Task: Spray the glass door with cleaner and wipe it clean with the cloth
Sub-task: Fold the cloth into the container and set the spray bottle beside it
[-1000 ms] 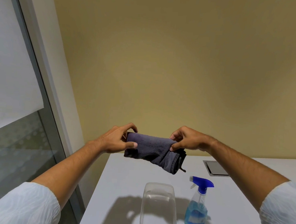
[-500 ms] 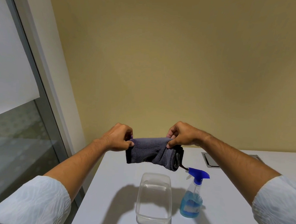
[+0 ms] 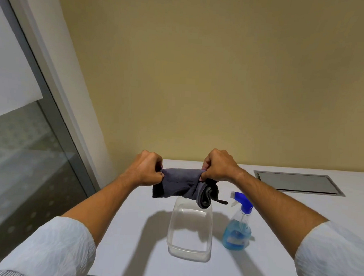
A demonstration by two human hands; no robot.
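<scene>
At far left the glass door (image 3: 22, 160) stands untouched, with no spray or wipe marks I can see. My left hand (image 3: 146, 169) has closed from a loose thumb-and-finger pinch into a tight fist, fingers clamped on the left end of the cloth (image 3: 181, 183). The cloth, once slack and sagging, is now a compact twisted roll held in the air just above the clear tub (image 3: 189, 230) on the worktop (image 3: 279, 207). My right hand (image 3: 218, 166) has likewise curled over, fingers clamped on the right end. I judge this to be wringing, a preparation step. The spray bottle (image 3: 238, 224) stands as before, beside the tub, ungripped; spraying remains outstanding.
</scene>
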